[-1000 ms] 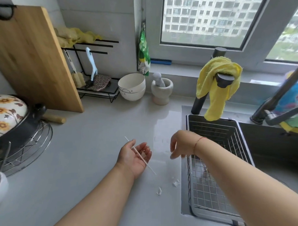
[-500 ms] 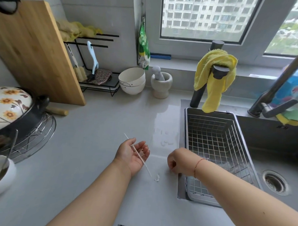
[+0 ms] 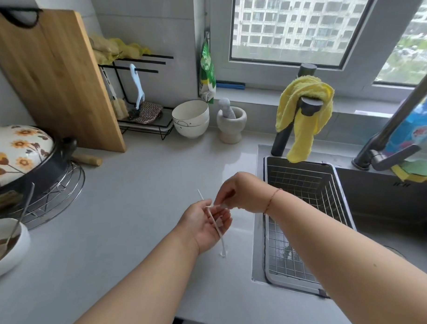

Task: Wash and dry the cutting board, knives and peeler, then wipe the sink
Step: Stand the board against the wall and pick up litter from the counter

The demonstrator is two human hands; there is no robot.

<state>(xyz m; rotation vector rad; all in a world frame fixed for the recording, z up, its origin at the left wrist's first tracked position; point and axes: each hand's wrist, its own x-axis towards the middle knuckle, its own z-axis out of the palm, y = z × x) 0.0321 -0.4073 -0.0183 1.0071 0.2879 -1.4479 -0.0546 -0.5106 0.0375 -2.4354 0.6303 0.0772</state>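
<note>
My left hand (image 3: 205,225) lies palm up over the grey counter with a thin white stick (image 3: 216,225) lying across its palm. My right hand (image 3: 240,193) hovers just above it, and its fingertips pinch a small white scrap (image 3: 219,205) over the left palm. One small white scrap (image 3: 223,254) lies on the counter below the stick's end. The wooden cutting board (image 3: 53,81) leans against the wall at the left. A light-blue peeler (image 3: 137,86) hangs on the black rack. The dark sink (image 3: 385,204) holds a wire drain basket (image 3: 301,189).
A yellow cloth (image 3: 304,109) hangs over the dark tap. Stacked white bowls (image 3: 191,118) and a stone mortar (image 3: 230,122) stand at the back. A flowered pot lid (image 3: 16,152) on a wire trivet and a bowl with a spoon (image 3: 3,246) are at the left.
My right hand moved from the counter by the sink edge up over my left palm, carrying a white scrap. Fewer scraps lie on the counter. The left hand stayed palm up with the stick.
</note>
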